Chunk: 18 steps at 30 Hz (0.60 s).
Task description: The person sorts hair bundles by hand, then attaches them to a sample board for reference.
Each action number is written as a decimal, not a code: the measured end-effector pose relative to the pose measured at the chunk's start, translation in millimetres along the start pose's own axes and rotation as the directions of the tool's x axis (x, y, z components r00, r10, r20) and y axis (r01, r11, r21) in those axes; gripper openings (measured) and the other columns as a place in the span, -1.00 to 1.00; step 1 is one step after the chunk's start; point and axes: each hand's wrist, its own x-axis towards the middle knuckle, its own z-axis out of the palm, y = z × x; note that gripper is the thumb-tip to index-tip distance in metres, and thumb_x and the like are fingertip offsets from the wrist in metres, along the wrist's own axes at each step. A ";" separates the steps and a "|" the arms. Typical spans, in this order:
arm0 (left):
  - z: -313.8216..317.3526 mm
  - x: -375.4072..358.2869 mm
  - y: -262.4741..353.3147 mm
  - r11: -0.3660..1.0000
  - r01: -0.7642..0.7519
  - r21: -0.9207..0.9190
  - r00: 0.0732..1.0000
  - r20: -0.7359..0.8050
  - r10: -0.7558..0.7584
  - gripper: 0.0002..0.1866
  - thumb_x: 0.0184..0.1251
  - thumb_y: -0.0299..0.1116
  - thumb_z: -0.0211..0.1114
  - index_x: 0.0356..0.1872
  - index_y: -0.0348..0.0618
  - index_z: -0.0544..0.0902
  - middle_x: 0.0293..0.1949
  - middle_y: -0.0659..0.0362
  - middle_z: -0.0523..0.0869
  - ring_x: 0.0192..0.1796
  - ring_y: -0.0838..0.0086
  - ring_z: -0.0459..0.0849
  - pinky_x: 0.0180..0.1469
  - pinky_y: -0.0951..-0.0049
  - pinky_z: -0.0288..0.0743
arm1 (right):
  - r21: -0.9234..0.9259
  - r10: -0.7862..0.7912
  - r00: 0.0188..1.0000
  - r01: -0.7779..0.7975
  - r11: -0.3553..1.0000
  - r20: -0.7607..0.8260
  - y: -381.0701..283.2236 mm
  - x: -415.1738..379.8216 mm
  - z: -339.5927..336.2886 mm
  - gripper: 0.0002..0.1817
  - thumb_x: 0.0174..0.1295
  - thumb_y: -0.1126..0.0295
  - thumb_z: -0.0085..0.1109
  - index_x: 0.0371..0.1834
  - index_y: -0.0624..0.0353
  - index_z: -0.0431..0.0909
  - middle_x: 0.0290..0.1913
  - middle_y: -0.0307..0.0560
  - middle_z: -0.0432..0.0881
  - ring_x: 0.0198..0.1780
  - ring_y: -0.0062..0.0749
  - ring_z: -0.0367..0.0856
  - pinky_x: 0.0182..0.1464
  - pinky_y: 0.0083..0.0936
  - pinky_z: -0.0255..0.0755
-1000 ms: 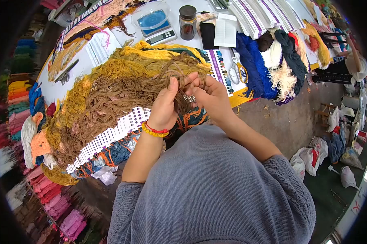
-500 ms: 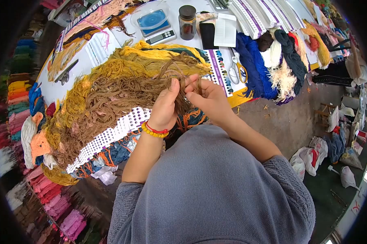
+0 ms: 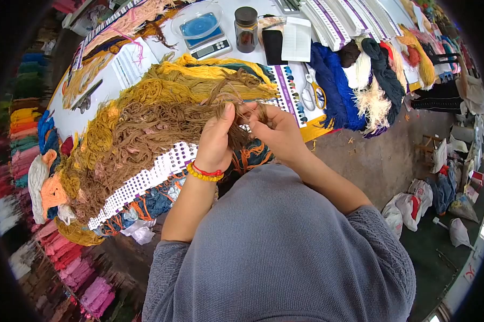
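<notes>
Brown thread (image 3: 145, 126) lies in a thick tangled heap across the table, with mustard-yellow thread (image 3: 140, 94) behind it. At the heap's right end, my left hand (image 3: 216, 137) is closed on strands of the brown thread, thumb pointing up, a yellow and red bracelet at its wrist. Close beside it, my right hand (image 3: 277, 129) pinches strands of the same thread between thumb and fingers. White perforated cards (image 3: 145, 185) lie under the heap's near edge, above blue and orange thread (image 3: 145, 206).
Behind the heap stand a digital scale (image 3: 211, 49) with a clear bowl (image 3: 197, 21), a dark-lidded jar (image 3: 246, 32) and a black phone (image 3: 272, 46). Yellow-handled scissors (image 3: 313, 92) lie right of my hands, near blue thread bundles (image 3: 336, 86). Plastic bags (image 3: 411, 209) sit on the floor at right.
My right hand's fingers have shifted slightly on the strands, and the two hands stay close together. At the far right, another person has moved a little.
</notes>
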 end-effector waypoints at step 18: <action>-63.8 20.7 -17.9 0.906 0.259 -0.336 0.955 0.231 -0.187 -0.69 0.32 -0.14 0.01 -0.55 -0.09 0.39 -0.71 0.41 0.17 -0.69 0.72 0.10 -0.70 0.72 -0.01 | -0.188 -0.492 0.866 0.500 0.846 0.088 -31.2 33.0 -15.2 -0.83 -0.15 0.73 0.01 -0.51 0.24 0.38 -0.36 -0.13 0.47 -0.56 -0.69 0.33 -0.57 -0.77 0.19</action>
